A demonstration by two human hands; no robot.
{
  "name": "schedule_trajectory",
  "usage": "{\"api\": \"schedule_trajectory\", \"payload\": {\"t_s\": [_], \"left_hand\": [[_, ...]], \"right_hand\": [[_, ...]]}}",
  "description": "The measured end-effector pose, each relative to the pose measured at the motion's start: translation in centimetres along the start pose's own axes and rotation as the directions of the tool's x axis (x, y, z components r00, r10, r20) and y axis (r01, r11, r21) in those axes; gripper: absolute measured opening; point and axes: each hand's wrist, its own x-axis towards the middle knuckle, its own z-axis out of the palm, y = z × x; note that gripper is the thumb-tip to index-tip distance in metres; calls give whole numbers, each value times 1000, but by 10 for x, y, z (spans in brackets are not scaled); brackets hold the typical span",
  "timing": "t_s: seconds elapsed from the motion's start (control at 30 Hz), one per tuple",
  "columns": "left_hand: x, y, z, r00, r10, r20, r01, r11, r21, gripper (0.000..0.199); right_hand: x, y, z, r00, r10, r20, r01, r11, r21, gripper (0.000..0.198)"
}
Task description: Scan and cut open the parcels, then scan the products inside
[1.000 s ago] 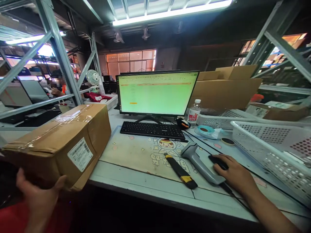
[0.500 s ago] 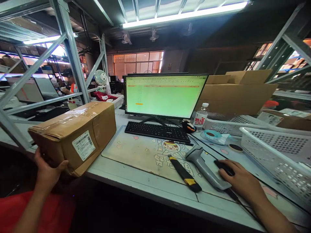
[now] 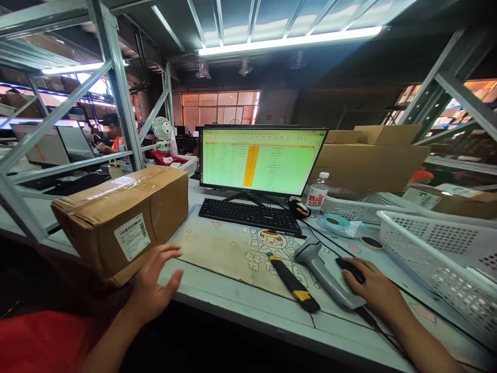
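Note:
My right hand (image 3: 373, 285) rests over a black computer mouse (image 3: 351, 269), fingers wrapped on it, at the right of the desk mat (image 3: 217, 248). My left hand (image 3: 153, 285) hovers at the table's front edge, fingers apart, holding nothing. Just behind it stands a taped cardboard box (image 3: 124, 217) with a white barcode label (image 3: 132, 237). Between my hands lie a black and yellow utility knife (image 3: 293, 282) and a grey barcode scanner (image 3: 328, 274). A black keyboard (image 3: 248, 215) sits before a monitor (image 3: 260, 160), whose screen shows a table with an orange column.
White plastic baskets (image 3: 438, 254), a roll of blue tape (image 3: 334, 223) and a water bottle (image 3: 318, 194) stand at the right. Behind them is a large cardboard box (image 3: 368, 166). A metal shelf post (image 3: 118, 88) rises at the left; a person (image 3: 112, 137) is beyond it.
My left hand has let go of the box and moved right, its fingers now apart. The screen has changed to a fuller table with an orange column. My right hand stays on the mouse.

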Motion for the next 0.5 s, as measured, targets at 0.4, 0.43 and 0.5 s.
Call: {"api": "schedule_trajectory", "payload": {"t_s": [0.4,0.43,0.5], "left_hand": [[159,-86,191,915,-339,218,320,940,120,20],[163,-91,200,913,-351,207,327,934,144,23],[169,-97,216,910,-369,191,336,924,183,29]], "right_hand": [[-2,2,-2,1000,9,9,-9,1000,0,64],[-2,3,-2,1000,6,6,-6,1000,3,64],[-2,6,-1,1000,1,7,-1,1000,0,64]]}}
